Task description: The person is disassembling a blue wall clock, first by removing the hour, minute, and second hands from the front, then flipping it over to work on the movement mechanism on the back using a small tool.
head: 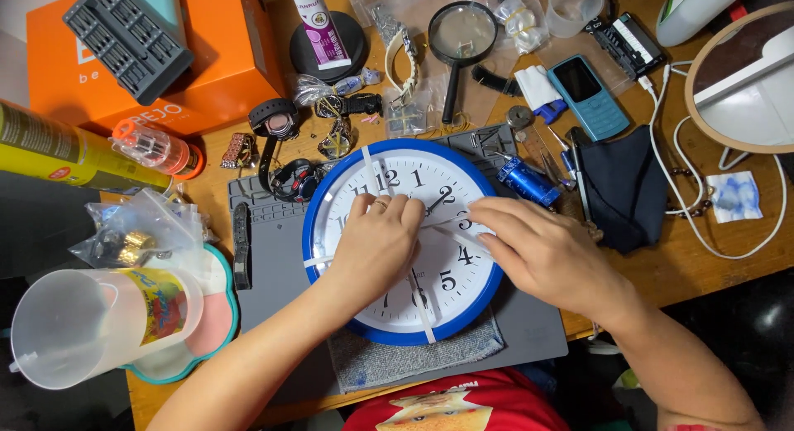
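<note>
Cluttered wooden desk [695,261], grey mat [281,257], both hands [376,241] [542,249] flat on blue-rimmed wall clock [331,191], grip on nothing.

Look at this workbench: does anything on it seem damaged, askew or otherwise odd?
The round blue-rimmed wall clock has pale tape strips crossing its face and rim, odd for a clock. Both hands, left and right, press on it. A frosted plastic jug lies tipped on its side at the table's left.

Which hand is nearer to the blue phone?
The right hand. It rests on the clock's right side, below and left of the phone. The left hand lies on the clock's middle, farther away.
</note>
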